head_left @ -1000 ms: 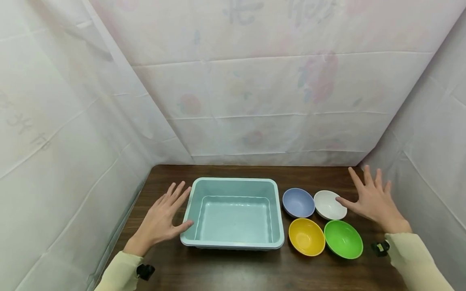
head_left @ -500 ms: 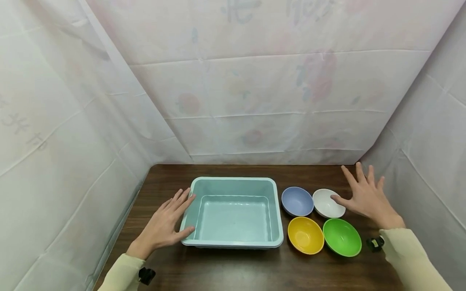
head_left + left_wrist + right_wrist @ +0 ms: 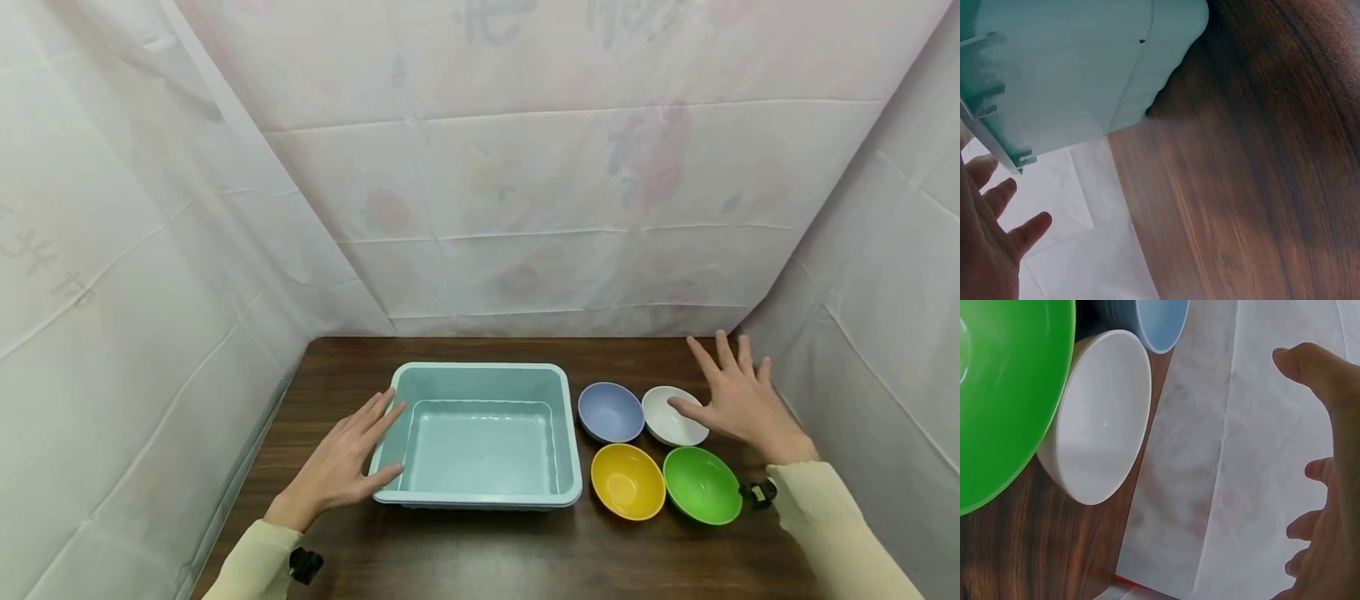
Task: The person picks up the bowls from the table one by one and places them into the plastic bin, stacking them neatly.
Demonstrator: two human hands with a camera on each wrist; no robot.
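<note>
A light teal plastic basin (image 3: 480, 450) sits on the dark wooden table. My left hand (image 3: 341, 458) is at its left rim, fingers spread and straight, overlapping the rim in the head view. The left wrist view shows the basin's outer side wall (image 3: 1072, 69) with the fingers beside its rim. Over the far right of the table hangs my right hand (image 3: 746, 408), its fingers spread and holding nothing. Its thumb overlaps a white bowl (image 3: 667, 417) in the head view. A green bowl (image 3: 702, 485), a yellow bowl (image 3: 628, 482) and a blue bowl (image 3: 611, 412) stand close by.
The bowls form a tight two-by-two group right of the basin. White printed sheets (image 3: 525, 192) hang as walls at the back and both sides. Bare wooden tabletop (image 3: 480, 554) shows in front of the basin.
My right hand has moved left, bringing its thumb further over the white bowl. My left hand has shifted slightly right, onto the basin's left rim. The basin and bowls keep their arrangement.
</note>
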